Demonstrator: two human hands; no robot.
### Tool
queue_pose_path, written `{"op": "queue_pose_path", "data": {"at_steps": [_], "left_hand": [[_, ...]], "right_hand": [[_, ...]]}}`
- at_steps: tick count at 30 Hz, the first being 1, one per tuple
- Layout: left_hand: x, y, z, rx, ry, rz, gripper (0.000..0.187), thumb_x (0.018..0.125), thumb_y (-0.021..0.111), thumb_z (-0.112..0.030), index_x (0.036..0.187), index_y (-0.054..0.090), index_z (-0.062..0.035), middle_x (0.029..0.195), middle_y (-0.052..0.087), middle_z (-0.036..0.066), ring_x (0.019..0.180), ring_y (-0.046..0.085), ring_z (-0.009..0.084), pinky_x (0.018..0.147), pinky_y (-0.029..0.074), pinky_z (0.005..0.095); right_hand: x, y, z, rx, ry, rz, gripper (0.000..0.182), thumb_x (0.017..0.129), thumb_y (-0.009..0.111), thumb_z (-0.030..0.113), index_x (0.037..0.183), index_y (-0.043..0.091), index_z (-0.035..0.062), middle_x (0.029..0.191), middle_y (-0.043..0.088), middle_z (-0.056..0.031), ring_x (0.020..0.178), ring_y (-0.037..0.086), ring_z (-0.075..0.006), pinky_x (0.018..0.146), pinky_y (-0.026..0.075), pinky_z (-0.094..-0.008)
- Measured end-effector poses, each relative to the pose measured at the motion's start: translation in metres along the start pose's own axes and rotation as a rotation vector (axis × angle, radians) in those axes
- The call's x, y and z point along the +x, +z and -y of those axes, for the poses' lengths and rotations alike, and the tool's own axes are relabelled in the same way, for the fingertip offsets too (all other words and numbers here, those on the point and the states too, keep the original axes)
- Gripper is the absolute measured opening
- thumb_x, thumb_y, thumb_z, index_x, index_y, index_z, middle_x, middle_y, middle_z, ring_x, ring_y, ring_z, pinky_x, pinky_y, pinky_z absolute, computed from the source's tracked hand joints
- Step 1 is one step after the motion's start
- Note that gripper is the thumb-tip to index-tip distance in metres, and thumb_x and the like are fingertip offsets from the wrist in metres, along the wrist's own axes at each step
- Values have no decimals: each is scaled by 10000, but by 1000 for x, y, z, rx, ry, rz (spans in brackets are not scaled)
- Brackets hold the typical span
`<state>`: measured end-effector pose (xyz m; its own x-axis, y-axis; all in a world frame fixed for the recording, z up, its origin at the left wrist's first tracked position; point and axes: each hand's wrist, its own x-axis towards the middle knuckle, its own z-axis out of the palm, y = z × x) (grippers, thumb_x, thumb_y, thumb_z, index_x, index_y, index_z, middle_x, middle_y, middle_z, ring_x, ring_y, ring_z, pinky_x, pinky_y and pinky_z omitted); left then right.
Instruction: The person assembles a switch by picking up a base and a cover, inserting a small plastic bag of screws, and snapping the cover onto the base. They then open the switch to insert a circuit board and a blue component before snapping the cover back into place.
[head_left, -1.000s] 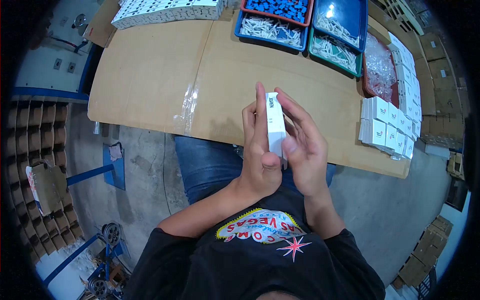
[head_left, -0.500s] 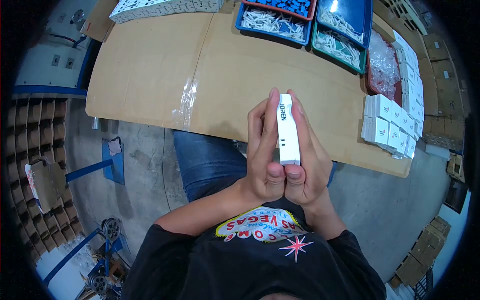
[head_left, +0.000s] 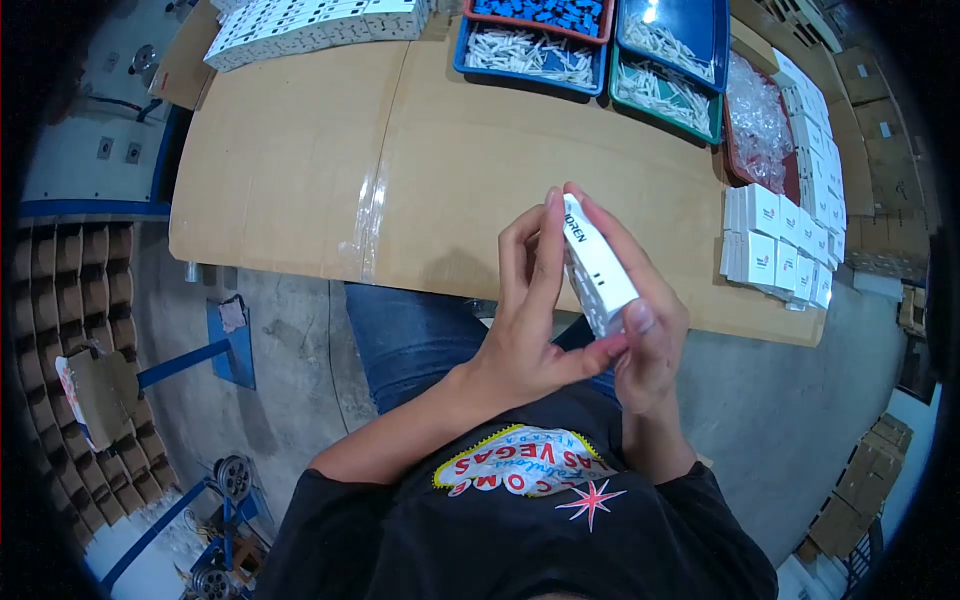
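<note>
A narrow white box (head_left: 603,268) with dark "JOREN" lettering is held upright between my two hands, above the near edge of the table. My left hand (head_left: 530,320) lies along its left side, fingers pressed near the top and thumb stretched toward the lower end. Around the right side, my right hand (head_left: 650,340) has its fingers wrapped, with the thumb at the bottom corner. The box is tilted, so its front and part of a patterned side show. Fingers and palms hide the rest.
Brown cardboard covers the table (head_left: 300,150). At the back stand a blue tray of white pieces (head_left: 530,58), a red tray of blue pieces (head_left: 545,12) and a green tray (head_left: 665,100). Stacked white boxes (head_left: 765,245) sit right; patterned boxes (head_left: 320,35) back left.
The box has turned and tilted, its lower end swinging right, so a side face now shows. My thumbs have moved apart, and my right hand has shifted slightly right.
</note>
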<state>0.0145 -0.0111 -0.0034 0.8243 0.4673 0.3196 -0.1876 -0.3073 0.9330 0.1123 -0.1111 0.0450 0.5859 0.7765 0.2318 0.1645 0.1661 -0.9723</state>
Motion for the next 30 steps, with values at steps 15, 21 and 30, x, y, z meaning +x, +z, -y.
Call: {"op": "queue_pose_path", "data": {"at_steps": [15, 21, 30], "left_hand": [[2, -7, -17, -58, 157, -38, 1102, 909, 619, -668, 1618, 131, 21, 1536, 307, 224, 1406, 408, 354, 1150, 365, 476], [6, -8, -21, -21, 130, -13, 1135, 927, 373, -823, 1565, 255, 108, 1508, 292, 357, 1390, 341, 454, 1145, 320, 498], [6, -10, -10, 123, 300, -31, 1108, 928, 395, -814, 1560, 293, 89, 1495, 298, 354, 1371, 366, 465, 1131, 346, 496]], "right_hand": [[-7, 21, 33, -84, 66, -94, 833, 936, 679, 461, 1493, 429, -107, 1517, 437, -339, 1402, 471, -413, 1154, 368, -458], [-7, 25, 21, -179, -59, -148, 793, 980, 616, 466, 1485, 430, -117, 1508, 447, -342, 1375, 493, -421, 1140, 380, -467], [-8, 23, 22, -348, -100, -42, 780, 1088, 301, 525, 1523, 368, -120, 1564, 405, -295, 1420, 455, -366, 1165, 375, -433]]}}
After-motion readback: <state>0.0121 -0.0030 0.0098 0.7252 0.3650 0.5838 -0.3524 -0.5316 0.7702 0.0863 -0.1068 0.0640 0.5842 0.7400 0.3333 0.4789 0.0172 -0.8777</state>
